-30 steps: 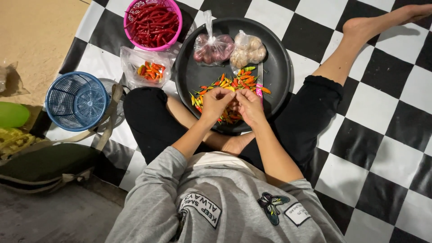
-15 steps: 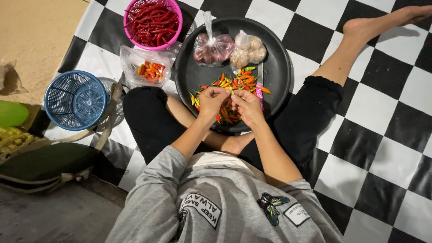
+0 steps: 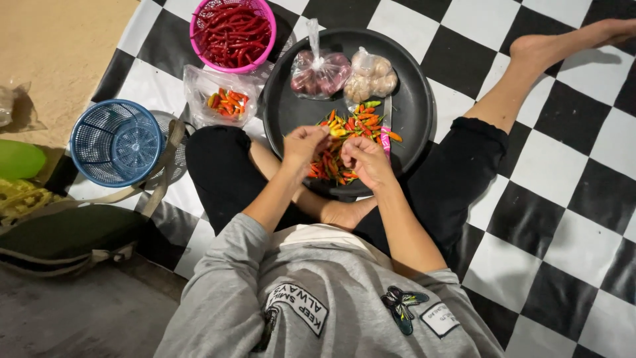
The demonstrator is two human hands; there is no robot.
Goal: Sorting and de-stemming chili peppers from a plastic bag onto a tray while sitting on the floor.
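The left hand is curled into a loose fist over the near part of the pile of small chillies, its fingertips pinched on something small and yellowish at the pile's edge; what exactly sits between them is too small to tell. The right hand is just beside it, fingers bent inward and down, resting on the red and orange chillies at the near side of the pile; whether it grips one cannot be told. The two hands are close together, nearly touching, with the chillies spreading out beyond and between the fingertips toward the middle of the round black tray.

At the tray's far side lie two knotted clear bags, a bag of shallots and, touching it on the right, a bag of garlic. Left of the tray, on the black-and-white checked mat, is an open clear bag with a few chillies, and beyond it a pink basket of long red chillies. Further left stands a blue plastic basket, well apart from the hands.
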